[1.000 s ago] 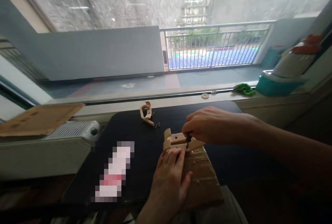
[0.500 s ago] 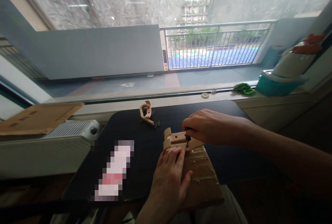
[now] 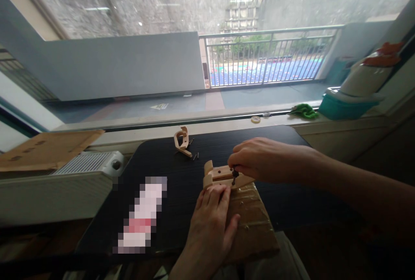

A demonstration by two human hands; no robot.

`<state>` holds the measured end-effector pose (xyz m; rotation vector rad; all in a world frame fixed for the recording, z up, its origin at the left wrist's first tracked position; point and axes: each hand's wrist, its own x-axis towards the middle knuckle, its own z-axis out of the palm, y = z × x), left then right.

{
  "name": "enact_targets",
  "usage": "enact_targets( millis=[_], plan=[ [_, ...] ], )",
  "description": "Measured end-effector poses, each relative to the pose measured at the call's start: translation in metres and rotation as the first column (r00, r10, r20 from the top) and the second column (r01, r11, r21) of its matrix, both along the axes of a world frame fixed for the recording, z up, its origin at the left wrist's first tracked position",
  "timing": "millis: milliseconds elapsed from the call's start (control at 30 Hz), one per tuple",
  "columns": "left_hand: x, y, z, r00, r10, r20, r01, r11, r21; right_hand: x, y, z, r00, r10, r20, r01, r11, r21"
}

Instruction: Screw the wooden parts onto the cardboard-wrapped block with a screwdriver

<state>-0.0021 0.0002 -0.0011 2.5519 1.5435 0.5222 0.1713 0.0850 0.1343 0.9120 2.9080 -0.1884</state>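
My right hand [image 3: 251,156] is closed around a small dark screwdriver-like tool [image 3: 234,176], its grip mostly hidden by the fingers. The tool stands nearly upright, its lower end on a light wooden piece [image 3: 223,182] with two parallel bars, dark holes and rounded ends. That piece lies on the far end of a brown, tape-wrapped board [image 3: 251,223]. My left hand [image 3: 212,217] lies flat, fingertips against the near side of the wooden piece and thumb apart over the board. A second, bent wooden piece [image 3: 182,140] and a few screws [image 3: 196,156] lie farther back.
A black table [image 3: 175,210] carries all this, with a blurred-out pinkish item [image 3: 142,217] at left. Along the windowsill are a tape roll [image 3: 256,120], a green cloth [image 3: 304,111] and a teal container [image 3: 346,106]. Flat cardboard [image 3: 48,148] lies over a radiator [image 3: 94,161] at left.
The right hand stays on the dark tool, whose upper part has turned or tilted slightly. The left hand and the wooden piece keep their places; the view shifts very little.
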Motion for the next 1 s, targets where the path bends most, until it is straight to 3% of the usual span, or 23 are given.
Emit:
enact_targets(
  millis=[400,733,1000],
  plan=[
    [0.0,0.001,0.0,0.999,-0.006,0.035,0.005,1.0,0.017,-0.001,0.003,-0.007,1.0,0.004,-0.027,-0.003,1.0,0.029],
    [0.001,0.0,0.001,1.0,-0.004,0.025,0.004,1.0,0.004,-0.005,-0.003,0.013,0.999,-0.009,0.034,0.008,1.0,0.028],
    [0.0,0.0,0.0,0.999,-0.01,0.038,0.01,1.0,0.0,-0.005,0.001,-0.001,1.0,0.014,-0.019,-0.014,0.999,0.03]
  ],
)
